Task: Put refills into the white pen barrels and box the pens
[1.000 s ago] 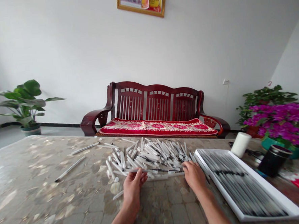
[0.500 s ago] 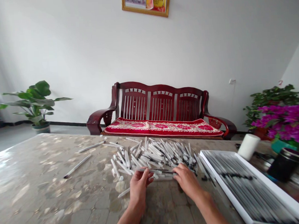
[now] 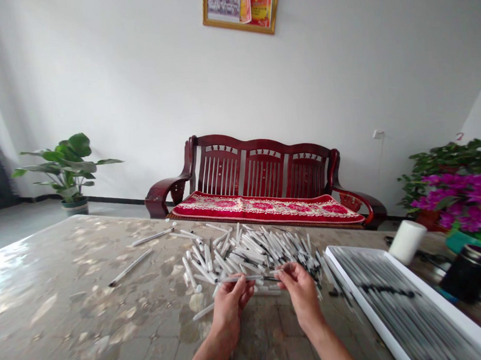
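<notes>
My left hand (image 3: 228,303) is closed round a slim, clear pen (image 3: 246,278), held level above the table, its dark end pointing right. At that end my right hand (image 3: 299,285) pinches with thumb and fingertips. A small pale piece (image 3: 277,271) shows at its fingertips, too blurred to name; I cannot tell whether it touches the pen. Just beyond both hands spreads a heap of white, translucent pen parts (image 3: 253,247), some with black ends. One loose white tube (image 3: 203,312) lies left of my left wrist.
At right, a white box (image 3: 369,316) holds rows of pens (image 3: 411,300). Behind it stand a white roll (image 3: 408,241), a dark cup (image 3: 470,274) and purple flowers (image 3: 465,199). Two separate pens, one nearer (image 3: 130,268) and one farther (image 3: 152,237), lie left on the patterned table (image 3: 90,319).
My right hand has turned and its fingers have shifted at the pen's dark end, where a pale piece now shows. My left hand keeps the pen, slightly farther right. The view has tilted slightly upward.
</notes>
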Demonstrator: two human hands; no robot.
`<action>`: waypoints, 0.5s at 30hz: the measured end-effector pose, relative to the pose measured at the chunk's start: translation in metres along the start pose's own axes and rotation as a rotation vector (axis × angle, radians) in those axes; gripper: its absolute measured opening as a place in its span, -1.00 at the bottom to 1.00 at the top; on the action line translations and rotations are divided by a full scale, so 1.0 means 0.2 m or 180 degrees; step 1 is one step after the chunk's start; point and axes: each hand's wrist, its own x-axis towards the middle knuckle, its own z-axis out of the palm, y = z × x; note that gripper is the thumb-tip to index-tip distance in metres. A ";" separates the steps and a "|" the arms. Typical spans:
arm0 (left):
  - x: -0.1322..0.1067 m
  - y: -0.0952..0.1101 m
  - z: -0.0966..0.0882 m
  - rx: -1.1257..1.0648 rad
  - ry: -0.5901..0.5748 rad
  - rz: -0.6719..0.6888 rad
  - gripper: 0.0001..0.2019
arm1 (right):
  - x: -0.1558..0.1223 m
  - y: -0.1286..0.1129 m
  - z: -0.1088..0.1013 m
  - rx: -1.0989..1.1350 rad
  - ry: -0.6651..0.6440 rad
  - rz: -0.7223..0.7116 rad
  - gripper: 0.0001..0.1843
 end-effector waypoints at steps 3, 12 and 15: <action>0.00 0.00 0.00 -0.0012 -0.0095 -0.0060 -0.73 | -0.05 -0.02 0.06 0.0421 -0.0028 0.0207 -0.56; 0.00 -0.02 0.00 0.0028 -0.0200 -0.0099 -0.68 | -0.08 0.00 0.12 0.0620 -0.0217 0.0320 -0.54; 0.00 -0.03 0.00 0.0107 -0.0166 0.0021 -0.62 | -0.09 0.01 0.12 0.0566 -0.0149 0.0320 -0.53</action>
